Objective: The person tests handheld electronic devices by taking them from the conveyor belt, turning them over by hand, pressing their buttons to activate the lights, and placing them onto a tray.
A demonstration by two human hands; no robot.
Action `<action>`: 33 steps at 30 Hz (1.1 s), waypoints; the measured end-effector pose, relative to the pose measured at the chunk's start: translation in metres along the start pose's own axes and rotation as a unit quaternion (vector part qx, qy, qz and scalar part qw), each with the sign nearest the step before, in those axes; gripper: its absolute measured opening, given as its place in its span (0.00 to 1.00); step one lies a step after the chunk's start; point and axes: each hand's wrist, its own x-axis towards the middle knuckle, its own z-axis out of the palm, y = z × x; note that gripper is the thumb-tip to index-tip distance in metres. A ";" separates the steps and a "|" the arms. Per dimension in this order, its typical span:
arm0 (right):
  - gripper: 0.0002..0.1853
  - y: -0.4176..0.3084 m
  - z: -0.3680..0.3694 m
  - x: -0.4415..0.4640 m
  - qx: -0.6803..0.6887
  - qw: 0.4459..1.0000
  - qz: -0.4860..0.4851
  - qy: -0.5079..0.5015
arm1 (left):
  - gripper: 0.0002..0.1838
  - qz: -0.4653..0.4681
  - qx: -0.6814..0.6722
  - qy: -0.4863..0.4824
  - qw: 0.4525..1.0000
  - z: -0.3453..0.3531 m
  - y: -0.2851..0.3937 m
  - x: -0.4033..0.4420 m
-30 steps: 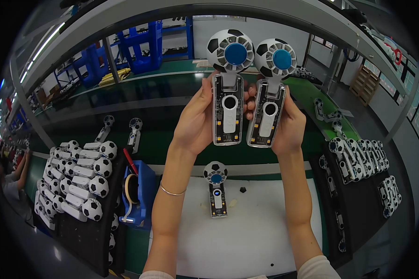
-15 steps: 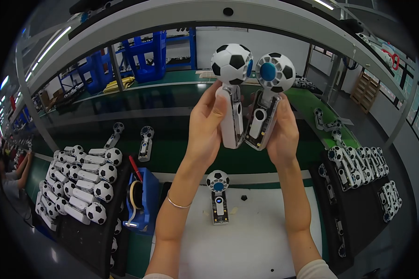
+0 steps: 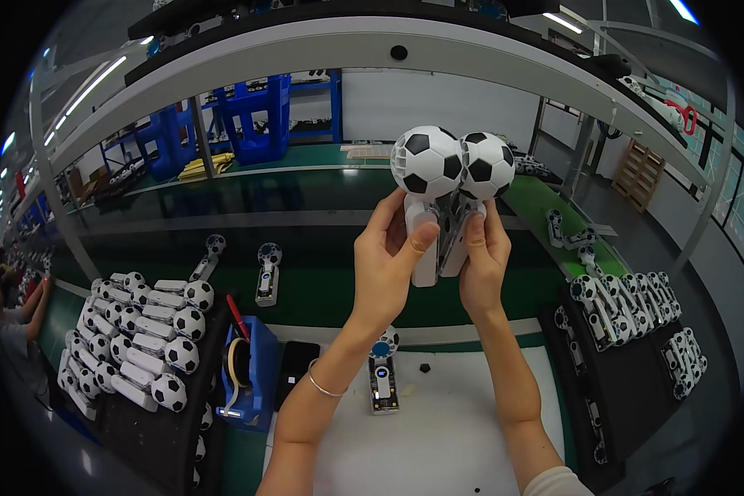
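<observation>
A blue tape dispenser (image 3: 262,374) carried 1 roll of tape (image 3: 238,362), and 1 red pen (image 3: 237,317) leaned at its far end. Just beside it lay a flat black object (image 3: 298,368), too indistinct to name. Blue plastic stools (image 3: 266,124) stood well behind, near a yellow pile (image 3: 205,167) and blue shelving (image 3: 336,107). A wooden pallet (image 3: 638,176) stood at far right. Overhead, a grey metal beam (image 3: 322,56) crossed the view. Another person (image 3: 18,326) was at far left.

The left hand (image 3: 387,269) and right hand (image 3: 485,269) each hold a football-headed device (image 3: 426,163).
</observation>
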 end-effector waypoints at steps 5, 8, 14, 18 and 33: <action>0.23 0.001 -0.001 -0.003 -0.002 1.000 0.007 0.004 | 0.32 0.004 0.013 -0.013 1.000 -0.001 0.002 0.000; 0.24 0.003 -0.002 -0.004 0.006 1.000 0.006 -0.007 | 0.29 0.019 0.030 -0.036 0.999 -0.005 -0.001 0.001; 0.25 0.005 -0.009 -0.006 0.090 0.995 -0.005 -0.052 | 0.24 0.107 -0.045 -0.066 0.991 -0.021 -0.013 0.005; 0.23 -0.002 -0.007 0.002 0.216 0.971 0.017 -0.096 | 0.24 0.030 -0.161 -0.085 0.983 -0.022 0.002 0.002; 0.25 0.013 -0.047 0.009 0.426 0.813 0.170 -0.358 | 0.23 -0.165 -0.311 -0.264 0.898 -0.047 -0.010 0.003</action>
